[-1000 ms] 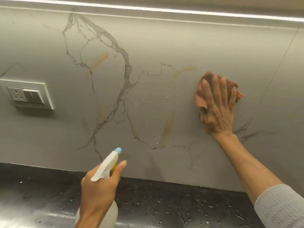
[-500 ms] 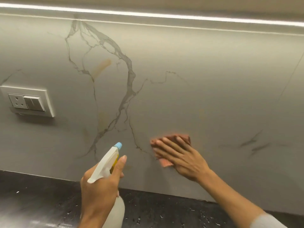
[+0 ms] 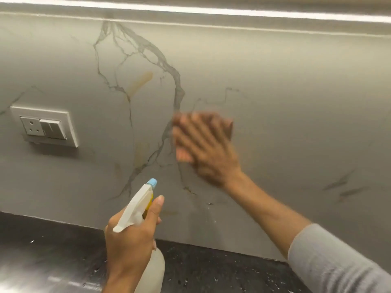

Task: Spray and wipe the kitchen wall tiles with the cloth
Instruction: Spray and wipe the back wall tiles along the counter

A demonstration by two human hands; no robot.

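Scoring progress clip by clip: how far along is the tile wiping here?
Partway. Done: the wall right of the cloth shows no brown smears. In hand: the right hand presses the cloth flat on it, motion-blurred; the left hand grips the spray bottle. Left: brown streak upper left and a fainter smear below it.

Dark countertop (image 3: 222,269), running along the foot of the wall tiles (image 3: 296,123). Small pale flecks (image 3: 31,241) lie scattered over its surface, and a glossy reflection (image 3: 53,280) streaks the near left part.
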